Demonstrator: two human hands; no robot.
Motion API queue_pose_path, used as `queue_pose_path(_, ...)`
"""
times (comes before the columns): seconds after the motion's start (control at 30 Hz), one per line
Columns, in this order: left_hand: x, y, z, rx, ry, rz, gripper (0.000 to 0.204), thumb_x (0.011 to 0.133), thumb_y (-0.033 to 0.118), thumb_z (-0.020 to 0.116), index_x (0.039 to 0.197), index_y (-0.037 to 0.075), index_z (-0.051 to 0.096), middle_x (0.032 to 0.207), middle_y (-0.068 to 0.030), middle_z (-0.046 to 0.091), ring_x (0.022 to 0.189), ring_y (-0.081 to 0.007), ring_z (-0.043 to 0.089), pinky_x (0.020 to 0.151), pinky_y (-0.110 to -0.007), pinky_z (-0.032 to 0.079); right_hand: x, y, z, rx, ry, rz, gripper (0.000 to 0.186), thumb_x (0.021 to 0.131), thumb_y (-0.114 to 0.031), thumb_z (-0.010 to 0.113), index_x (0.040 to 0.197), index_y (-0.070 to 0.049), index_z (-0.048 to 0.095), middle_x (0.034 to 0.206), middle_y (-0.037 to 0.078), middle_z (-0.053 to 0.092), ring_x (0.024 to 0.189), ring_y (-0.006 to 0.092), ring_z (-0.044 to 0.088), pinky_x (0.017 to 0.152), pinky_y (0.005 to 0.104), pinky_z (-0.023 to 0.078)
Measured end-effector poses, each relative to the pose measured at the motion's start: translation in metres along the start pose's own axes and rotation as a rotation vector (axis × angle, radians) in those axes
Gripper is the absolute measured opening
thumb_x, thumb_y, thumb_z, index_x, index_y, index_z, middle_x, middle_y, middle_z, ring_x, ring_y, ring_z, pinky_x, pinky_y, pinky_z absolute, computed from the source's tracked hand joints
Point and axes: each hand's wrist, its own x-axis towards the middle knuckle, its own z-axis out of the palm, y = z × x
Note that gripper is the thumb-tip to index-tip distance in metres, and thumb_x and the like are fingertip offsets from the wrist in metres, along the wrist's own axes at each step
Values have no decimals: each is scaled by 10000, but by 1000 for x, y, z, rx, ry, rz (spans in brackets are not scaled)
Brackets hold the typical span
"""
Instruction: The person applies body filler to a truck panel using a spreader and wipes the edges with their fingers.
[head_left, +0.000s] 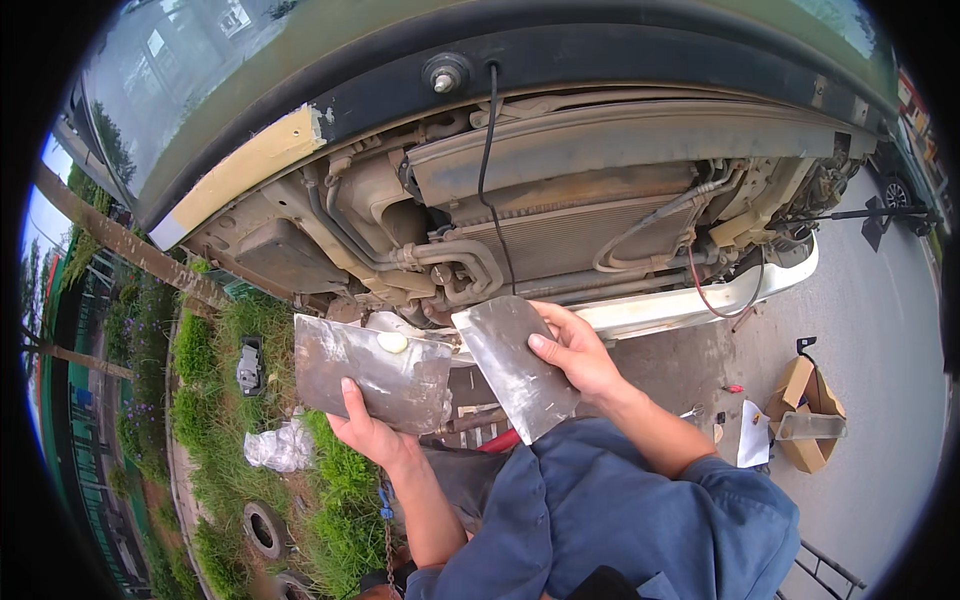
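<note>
Left hand [368,428] grips a metal plate [372,372] whose filler blob [392,342] could slide off if tilted; right hand [575,352] clamps a scraper blade [515,366]

I am seeing both forearms bare, with a blue work jacket's sleeves [640,510] bunching in loose, creased folds above the elbows.

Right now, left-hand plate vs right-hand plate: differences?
The plate in the left hand, the wide plate, is a broad rectangle held roughly level; the narrow plate in the right hand is slimmer and tilted steeply. The wide plate carries a pale putty blob; the narrow plate's face shows none. Both are smeared grey metal sheets, gripped at one edge.
</note>
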Motion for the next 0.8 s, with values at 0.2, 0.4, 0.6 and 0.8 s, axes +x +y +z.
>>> queue_pose_path(0.2,-5,-14,12,-77,-169,-22,362,928,47,564,1273,-30,482,1190,-134,595,1016,-204,619,911,-359,512,10,23,-42,1174,-800,739,391,980,-378,452,868,-4,462,709,35,420,479,102,443,376,226,397)
queue_pose_path(0.4,-4,-12,29,38,-288,86,336,911,23,592,1233,-38,518,1161,-113,603,993,-170,601,894,-306,479,-1,25,-35,1143,-628,898,428,955,-402,493,871,17,481,685,37,402,514,110,446,417,240,408)
queue_pose_path(0.6,-19,-11,39,280,-349,261,330,896,-7,604,1212,-58,524,1110,-105,619,979,-154,594,893,-296,467,-6,56,-38,1074,-608,959,380,949,-387,495,885,-13,496,649,37,408,486,125,445,379,235,392)
queue_pose_path(0.8,-56,-34,69,377,-542,231,329,901,1,596,1217,-64,527,1121,-112,616,988,-163,586,897,-306,461,-18,67,-49,995,-500,1065,428,958,-466,464,1072,-71,583,628,44,458,411,97,420,296,219,346)
